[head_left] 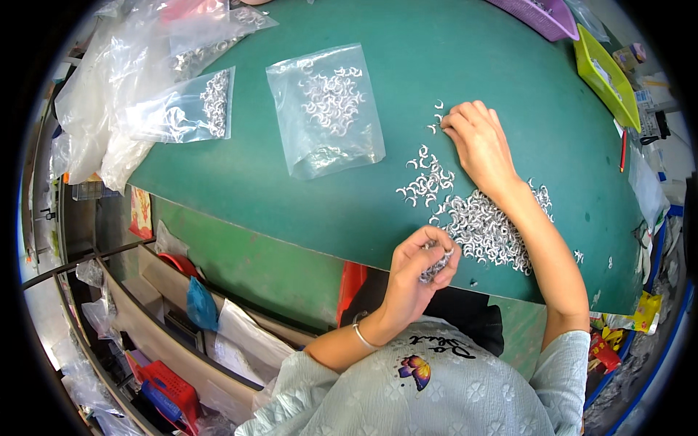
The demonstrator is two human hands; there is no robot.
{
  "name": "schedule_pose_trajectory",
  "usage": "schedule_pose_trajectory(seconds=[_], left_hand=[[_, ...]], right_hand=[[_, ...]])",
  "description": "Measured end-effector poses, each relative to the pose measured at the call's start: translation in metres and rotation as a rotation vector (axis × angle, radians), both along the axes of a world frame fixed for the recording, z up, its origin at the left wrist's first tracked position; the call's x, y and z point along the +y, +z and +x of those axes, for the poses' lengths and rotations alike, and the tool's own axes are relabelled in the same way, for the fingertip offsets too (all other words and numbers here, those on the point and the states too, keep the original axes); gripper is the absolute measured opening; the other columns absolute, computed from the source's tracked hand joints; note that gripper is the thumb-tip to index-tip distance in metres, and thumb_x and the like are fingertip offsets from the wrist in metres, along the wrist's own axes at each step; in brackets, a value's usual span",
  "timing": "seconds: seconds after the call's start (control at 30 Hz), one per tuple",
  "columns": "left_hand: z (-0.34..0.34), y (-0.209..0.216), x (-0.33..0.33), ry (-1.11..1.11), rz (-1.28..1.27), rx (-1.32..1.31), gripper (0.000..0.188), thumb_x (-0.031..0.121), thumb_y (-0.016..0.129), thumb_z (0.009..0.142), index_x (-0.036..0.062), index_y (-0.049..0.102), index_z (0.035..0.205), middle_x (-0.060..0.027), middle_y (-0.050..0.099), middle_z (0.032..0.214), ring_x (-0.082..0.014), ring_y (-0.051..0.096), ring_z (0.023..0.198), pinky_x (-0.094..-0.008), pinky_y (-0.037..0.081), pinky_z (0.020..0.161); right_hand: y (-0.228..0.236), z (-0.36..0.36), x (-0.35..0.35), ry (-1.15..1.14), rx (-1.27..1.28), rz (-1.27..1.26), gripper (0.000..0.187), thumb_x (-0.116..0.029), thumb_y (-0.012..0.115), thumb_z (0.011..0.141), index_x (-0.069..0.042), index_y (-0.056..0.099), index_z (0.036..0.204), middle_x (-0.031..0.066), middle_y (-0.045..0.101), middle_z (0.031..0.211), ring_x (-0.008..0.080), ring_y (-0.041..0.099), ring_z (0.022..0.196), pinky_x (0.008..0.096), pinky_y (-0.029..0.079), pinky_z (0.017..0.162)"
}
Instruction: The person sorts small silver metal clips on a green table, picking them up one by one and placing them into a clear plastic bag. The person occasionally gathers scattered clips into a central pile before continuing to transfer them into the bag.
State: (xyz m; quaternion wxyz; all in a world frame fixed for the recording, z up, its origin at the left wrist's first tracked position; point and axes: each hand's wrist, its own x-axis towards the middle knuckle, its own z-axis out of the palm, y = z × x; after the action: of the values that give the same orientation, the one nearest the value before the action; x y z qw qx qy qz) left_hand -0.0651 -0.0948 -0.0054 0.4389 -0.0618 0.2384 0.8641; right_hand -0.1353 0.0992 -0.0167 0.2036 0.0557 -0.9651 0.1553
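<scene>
My left hand is curled around a clump of small silver crescent-shaped metal pieces, just off the table's near edge. Farther out, my right hand rests low over the green table with its fingers pinched together. What its fingertips hold, if anything, is too small to make out. A few loose crescents lie beside those fingertips. Under my right forearm spreads a large heap of the same crescents, partly hidden by the arm. A smaller scattered group lies to its left.
A clear plastic bag with crescents inside lies flat left of centre. More filled bags and loose plastic crowd the far left. Purple and lime-green baskets line the right edge, near a red pen.
</scene>
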Motion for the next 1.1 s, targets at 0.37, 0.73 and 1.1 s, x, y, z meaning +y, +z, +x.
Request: schedule_pose_trajectory(seconds=[0.37,0.73,1.1], left_hand=[[0.002,0.0,0.007,0.066,-0.11,0.103,0.02,0.017,0.047,0.09,-0.0016,0.055,0.091,-0.0097,0.052,0.077,-0.01,0.042,0.056,-0.0197,0.031,0.045],[0.021,0.017,0.008,0.109,-0.446,0.646,0.022,-0.007,0.059,0.076,-0.0029,0.06,0.097,-0.0013,0.054,0.071,-0.0068,0.048,0.062,-0.0185,0.038,0.054],[0.027,0.019,0.01,0.128,-0.479,0.87,0.012,-0.004,0.061,0.077,-0.0037,0.062,0.089,-0.0039,0.055,0.071,-0.0081,0.049,0.062,-0.0196,0.039,0.057]], right_hand=[[0.04,0.03,0.004,-0.148,-0.108,-0.565,0.003,-0.001,0.052,0.083,0.0,0.055,0.083,0.0091,0.059,0.074,0.0177,0.057,0.071,0.0286,0.044,0.066],[0.059,0.146,-0.044,-0.103,-0.417,-1.541,0.007,0.001,0.057,0.084,0.003,0.059,0.09,0.0052,0.061,0.085,0.0083,0.057,0.079,0.0225,0.047,0.071],[0.051,0.167,-0.058,-0.136,-0.28,-1.586,0.005,-0.002,0.056,0.086,0.002,0.057,0.089,0.0051,0.06,0.084,0.0085,0.055,0.075,0.0218,0.045,0.066]])
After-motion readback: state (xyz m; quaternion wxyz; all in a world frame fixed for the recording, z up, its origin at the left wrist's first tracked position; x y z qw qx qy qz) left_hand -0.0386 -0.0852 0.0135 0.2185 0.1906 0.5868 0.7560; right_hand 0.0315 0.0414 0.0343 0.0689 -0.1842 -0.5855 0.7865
